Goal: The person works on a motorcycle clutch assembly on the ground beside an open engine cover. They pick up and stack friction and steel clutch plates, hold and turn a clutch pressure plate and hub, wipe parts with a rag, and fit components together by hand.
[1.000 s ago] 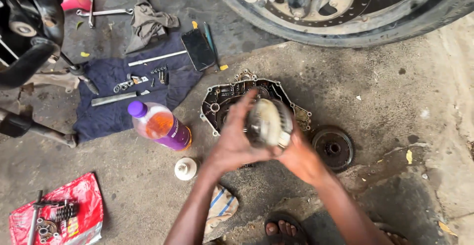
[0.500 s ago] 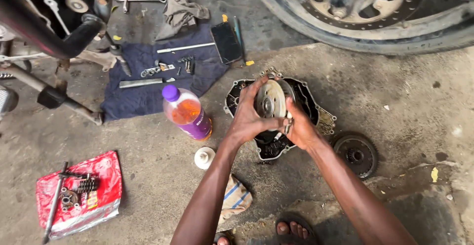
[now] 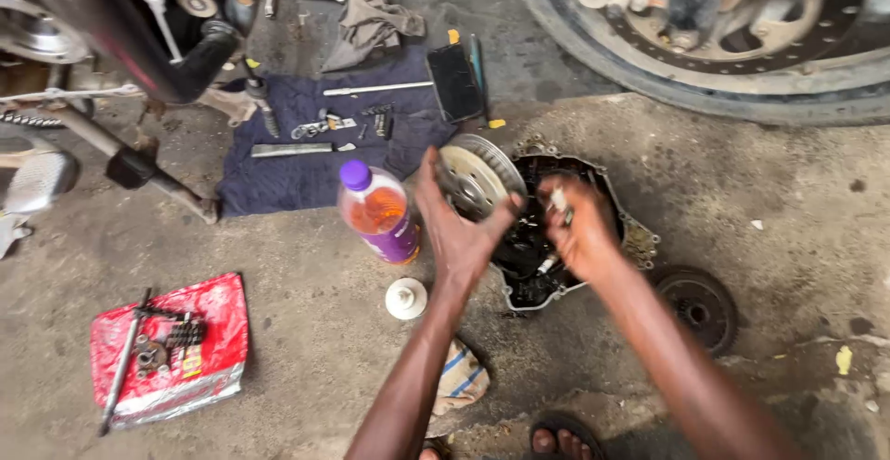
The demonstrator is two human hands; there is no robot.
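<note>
I hold the round, ribbed metal clutch drum (image 3: pixel 475 177) in my left hand (image 3: pixel 459 228), fingers clamped on its lower rim, just above the dark, greasy engine cover (image 3: pixel 607 237) on the concrete floor (image 3: pixel 306 284). Half a second ago both hands gripped the drum; now my right hand (image 3: pixel 577 233) has come off it and pinches a small pale part, so the drum hangs one-handed. Just left stands a purple-capped plastic bottle of orange liquid (image 3: pixel 378 214); a dark disc (image 3: pixel 695 300) lies right.
</note>
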